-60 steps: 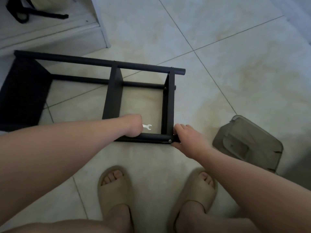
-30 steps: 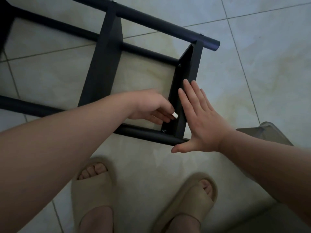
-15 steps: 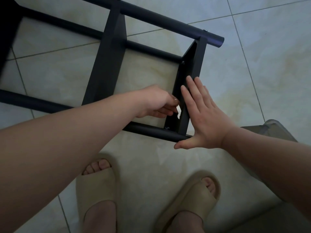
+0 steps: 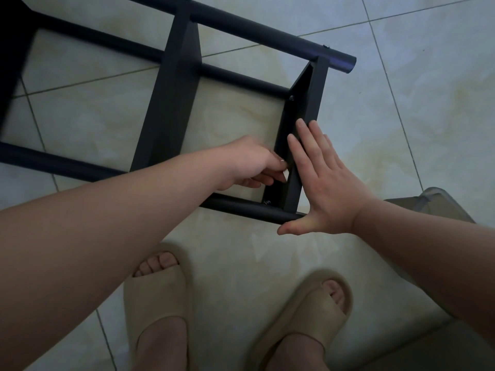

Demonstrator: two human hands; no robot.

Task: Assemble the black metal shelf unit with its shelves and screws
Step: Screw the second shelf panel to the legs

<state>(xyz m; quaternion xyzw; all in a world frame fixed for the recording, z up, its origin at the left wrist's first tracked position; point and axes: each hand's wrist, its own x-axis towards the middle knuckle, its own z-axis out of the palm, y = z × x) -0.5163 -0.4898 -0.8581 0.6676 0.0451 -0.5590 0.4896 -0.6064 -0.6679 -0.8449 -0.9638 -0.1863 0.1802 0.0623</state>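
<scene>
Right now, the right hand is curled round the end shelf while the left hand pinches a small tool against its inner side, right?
Not quite. In the head view the right hand lies flat, fingers straight, pressed against the outer face of the end shelf, not curled round it. The left hand does pinch a small pale tool at the shelf's inner side.

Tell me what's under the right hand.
The right hand lies flat on the end shelf, thumb below the near tube. The tube's end and the shelf face beneath the palm are covered.
</scene>
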